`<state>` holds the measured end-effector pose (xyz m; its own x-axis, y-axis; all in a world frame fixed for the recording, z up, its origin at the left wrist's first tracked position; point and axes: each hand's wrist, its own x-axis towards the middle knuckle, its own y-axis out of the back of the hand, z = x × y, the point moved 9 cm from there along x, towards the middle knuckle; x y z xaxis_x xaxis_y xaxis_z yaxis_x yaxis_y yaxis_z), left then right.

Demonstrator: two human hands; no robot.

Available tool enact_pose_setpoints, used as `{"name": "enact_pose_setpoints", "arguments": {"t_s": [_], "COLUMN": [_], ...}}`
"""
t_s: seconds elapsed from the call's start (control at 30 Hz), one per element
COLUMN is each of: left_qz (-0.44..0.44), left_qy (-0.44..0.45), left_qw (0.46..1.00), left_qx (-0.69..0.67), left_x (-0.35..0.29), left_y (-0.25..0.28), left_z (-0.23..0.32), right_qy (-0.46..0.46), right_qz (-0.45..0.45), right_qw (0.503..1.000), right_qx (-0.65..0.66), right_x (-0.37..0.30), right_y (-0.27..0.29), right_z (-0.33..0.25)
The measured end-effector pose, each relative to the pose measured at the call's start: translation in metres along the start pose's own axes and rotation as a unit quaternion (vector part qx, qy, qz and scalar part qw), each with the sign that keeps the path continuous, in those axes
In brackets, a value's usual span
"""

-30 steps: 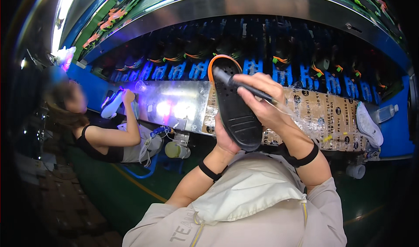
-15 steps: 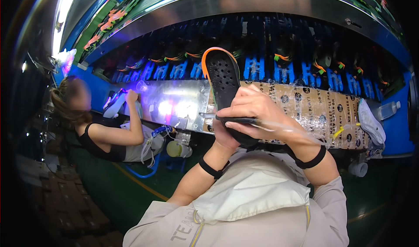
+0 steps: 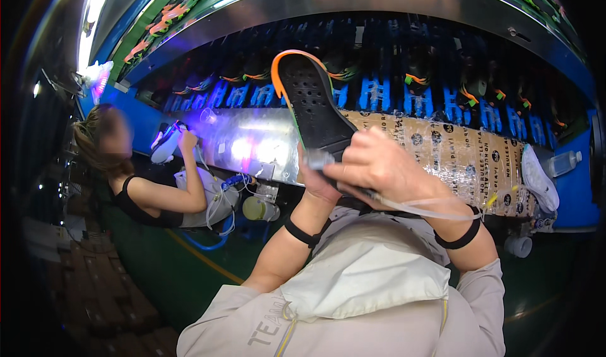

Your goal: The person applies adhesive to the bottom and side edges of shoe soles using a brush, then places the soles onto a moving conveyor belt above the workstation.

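A black shoe sole [image 3: 309,98] with an orange rim round its far end stands tilted in front of me, its face dotted with holes. Beneath its near end my left hand [image 3: 320,183] is wrapped round it. Above the sole's near part, my right hand [image 3: 379,164] is closed on a dark-handled brush. A clear tube [image 3: 420,207] trails from the handle past my right wrist. The brush's pale tip [image 3: 319,160] is smeared by motion, at the sole's left edge; whether it touches there I cannot tell.
Behind the sole runs a bench with a shiny metal plate [image 3: 265,133] and a cardboard cover [image 3: 461,161]. A rack of blue holders [image 3: 375,95] carries shoe parts. A white shoe [image 3: 538,177] and a clear bottle [image 3: 565,161] lie right. At left a person [image 3: 161,196] handles a shoe.
The sole has shifted up and left and leans more to the left. My right hand has turned, and the brush tip now lies near the sole's left edge.
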<state>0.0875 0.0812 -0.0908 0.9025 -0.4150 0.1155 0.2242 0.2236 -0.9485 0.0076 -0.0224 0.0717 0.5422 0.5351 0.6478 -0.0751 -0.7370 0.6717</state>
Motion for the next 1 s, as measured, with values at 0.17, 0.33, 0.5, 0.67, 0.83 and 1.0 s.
{"name": "enact_pose_setpoints", "arguments": {"t_s": [0.17, 0.33, 0.5, 0.67, 0.83, 1.0], "left_qz": [-0.031, -0.049, -0.14, -0.17, -0.168, -0.189], "left_qy": [0.05, 0.11, 0.083, 0.133, 0.137, 0.145], "left_qw": [0.998, 0.991, 0.986, 0.976, 0.974, 0.962], "left_qx": [0.022, -0.05, 0.028, -0.013, 0.067, 0.136], "left_x": [0.006, 0.012, 0.025, 0.026, 0.033, 0.039], "left_y": [-0.029, -0.049, -0.069, -0.087, -0.087, -0.101], "left_z": [-0.003, -0.007, 0.009, 0.01, 0.018, 0.021], "right_qy": [-0.08, -0.011, -0.036, -0.04, -0.025, -0.088], "right_qz": [0.074, -0.036, -0.004, -0.06, -0.054, -0.041], "right_qw": [0.994, 0.994, 0.998, 0.979, 0.997, 0.983], "right_qx": [0.03, 0.105, 0.058, 0.192, 0.058, 0.159], "right_x": [-0.005, -0.003, -0.005, -0.006, -0.008, -0.011], "right_y": [0.025, 0.018, 0.027, 0.031, 0.032, 0.043], "right_z": [0.008, -0.013, -0.007, -0.017, -0.012, -0.007]}}
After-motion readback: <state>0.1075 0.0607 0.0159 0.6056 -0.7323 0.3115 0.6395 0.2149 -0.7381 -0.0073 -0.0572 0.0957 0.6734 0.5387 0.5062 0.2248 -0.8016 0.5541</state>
